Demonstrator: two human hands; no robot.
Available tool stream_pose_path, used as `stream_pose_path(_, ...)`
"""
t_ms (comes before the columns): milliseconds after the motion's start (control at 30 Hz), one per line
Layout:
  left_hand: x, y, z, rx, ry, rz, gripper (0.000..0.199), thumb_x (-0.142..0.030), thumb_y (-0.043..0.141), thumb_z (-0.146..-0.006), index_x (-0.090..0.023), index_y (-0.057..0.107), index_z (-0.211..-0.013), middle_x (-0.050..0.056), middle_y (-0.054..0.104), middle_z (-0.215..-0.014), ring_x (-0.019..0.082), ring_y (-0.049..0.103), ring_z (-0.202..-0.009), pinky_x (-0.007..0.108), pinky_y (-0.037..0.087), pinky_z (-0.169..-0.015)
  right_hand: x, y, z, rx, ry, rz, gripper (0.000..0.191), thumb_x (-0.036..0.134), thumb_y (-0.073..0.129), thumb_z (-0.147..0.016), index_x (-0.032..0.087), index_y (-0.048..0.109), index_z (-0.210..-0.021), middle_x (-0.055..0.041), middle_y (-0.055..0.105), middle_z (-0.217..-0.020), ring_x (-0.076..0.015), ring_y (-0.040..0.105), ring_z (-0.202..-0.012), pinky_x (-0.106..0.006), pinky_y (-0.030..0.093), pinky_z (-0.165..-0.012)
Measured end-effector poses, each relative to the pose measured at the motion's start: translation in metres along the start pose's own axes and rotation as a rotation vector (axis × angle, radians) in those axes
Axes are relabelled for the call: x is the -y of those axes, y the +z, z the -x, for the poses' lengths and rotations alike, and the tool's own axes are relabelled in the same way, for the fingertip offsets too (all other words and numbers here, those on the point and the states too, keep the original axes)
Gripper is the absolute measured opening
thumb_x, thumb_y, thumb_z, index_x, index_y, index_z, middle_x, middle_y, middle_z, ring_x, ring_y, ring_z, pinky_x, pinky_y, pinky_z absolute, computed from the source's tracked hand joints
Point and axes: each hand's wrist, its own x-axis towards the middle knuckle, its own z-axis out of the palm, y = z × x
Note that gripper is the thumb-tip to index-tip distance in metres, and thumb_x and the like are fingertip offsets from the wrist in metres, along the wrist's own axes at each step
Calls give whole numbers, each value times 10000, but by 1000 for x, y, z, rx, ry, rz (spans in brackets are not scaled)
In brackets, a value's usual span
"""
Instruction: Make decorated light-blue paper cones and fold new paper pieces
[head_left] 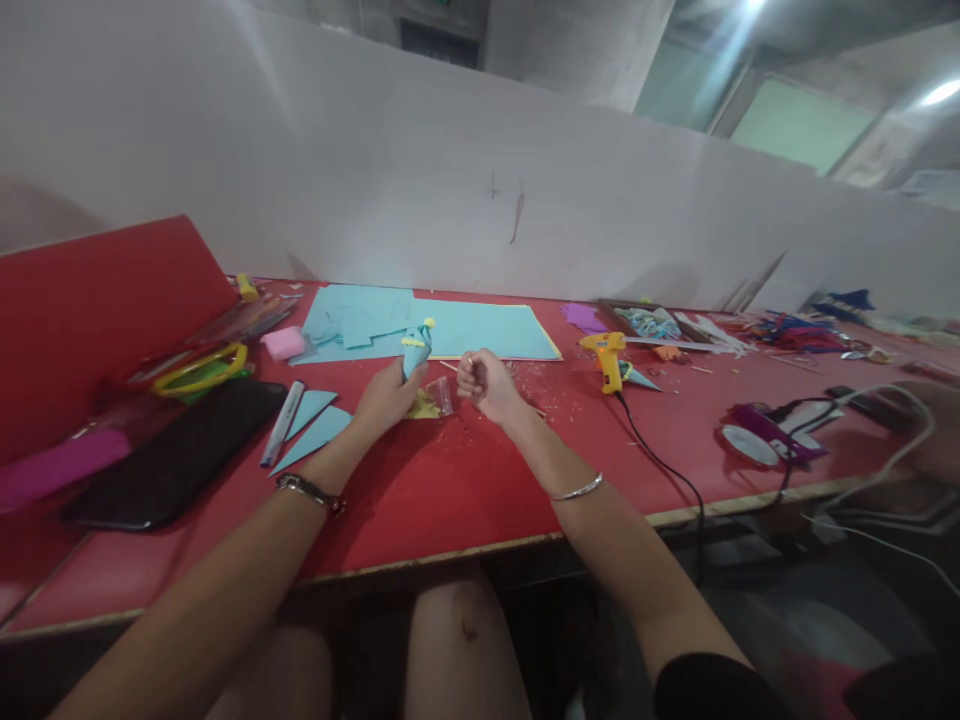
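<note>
My left hand [388,393] is closed around a small light-blue paper cone [416,350] with yellow trim and a yellow ball on top. A little to its right, my right hand [486,385] is raised above the table with its fingers curled in a pinch. Whatever those fingers hold, if anything, is too small to make out. Beneath and between the hands lie a yellowish scrap [424,405] and a small clear plastic bag [444,396]. Light-blue paper sheets [480,328] are spread behind both hands.
A yellow glue gun [606,360] with a black cord stands to the right, beside another blue cone [637,378]. Blue paper pieces [315,432], a marker [282,424] and a black phone-like slab [180,455] lie left. A tray of craft bits [649,324] sits against the wall.
</note>
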Motion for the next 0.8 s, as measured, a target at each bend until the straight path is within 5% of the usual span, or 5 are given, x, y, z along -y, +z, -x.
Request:
stream_pose_path(433,1,1,-1,-14,23,40,346,-451,335,-798,-163,525,-831,53,622,-729,183,561,-640,235,355,-532,-9,3,0,-9,-32,150,126,237,475,-690,145,561,-674,69,486,-451,-34,386,-375,-169,300,-411)
stream_pose_path(633,0,0,0,-4,23,40,354,-445,331,-796,-159,532,-851,54,621,-728,183,558,-627,235,346,-516,-7,3,-1,-49,8,12,147,124,450,-674,141,572,-754,64,516,-496,-37,448,-436,-164,382,-479)
stream_pose_path(800,-1,0,1,1,14,46,366,-454,334,-796,-155,531,-872,57,618,-715,182,558,-619,235,344,-511,-8,0,-3,-111,-41,-12,115,264,563,-680,154,552,-715,73,499,-519,-30,440,-447,-164,394,-483)
